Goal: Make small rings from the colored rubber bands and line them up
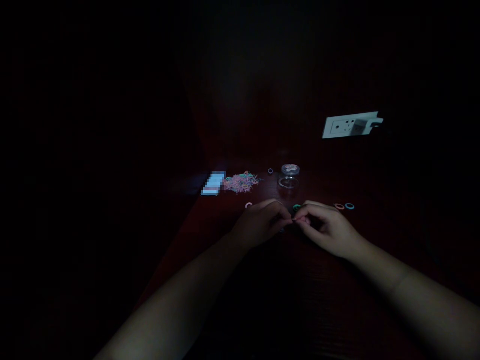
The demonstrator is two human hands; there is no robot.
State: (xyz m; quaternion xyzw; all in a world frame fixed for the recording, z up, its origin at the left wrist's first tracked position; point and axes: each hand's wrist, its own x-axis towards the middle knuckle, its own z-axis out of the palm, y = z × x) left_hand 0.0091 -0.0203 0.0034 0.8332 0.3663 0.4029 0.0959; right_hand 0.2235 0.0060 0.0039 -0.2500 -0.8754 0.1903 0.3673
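The dark reddish tabletop (318, 285) stretches away from the person in deep gloom. Over it, the left hand (262, 220) and the right hand (330, 225) meet, each with thumb and finger closed in a pinch. Taking that meeting point as the middle of a clock, I see one white socket panel (337, 128) up at one o'clock, a single plug (360, 126) in its right part. At ten o'clock lies one heap of thin shreds (240, 185), mostly pink with bluish and green bits, too tangled for me to count. Just beyond its left edge glows one flat screen (213, 183), leaning slightly rightward at its far end; whatever it shows is blurred into blocks. At twelve stands one round, clear container (288, 182), upright, its pale patterned top too small to read.

Loose rings number five that I can make out: a pink ring (248, 205) between nine and ten, beside the left hand; a green ring (296, 207) close by at twelve, partly hidden; an orange ring (339, 206) and a blue ring (350, 206) side by side between two and three; and a small dark ring (270, 171) at eleven. Smallest is the one tiny piece (294, 220) gripped between both hands' fingertips, right at the clock's centre; I cannot tell its long axis or which way it points.
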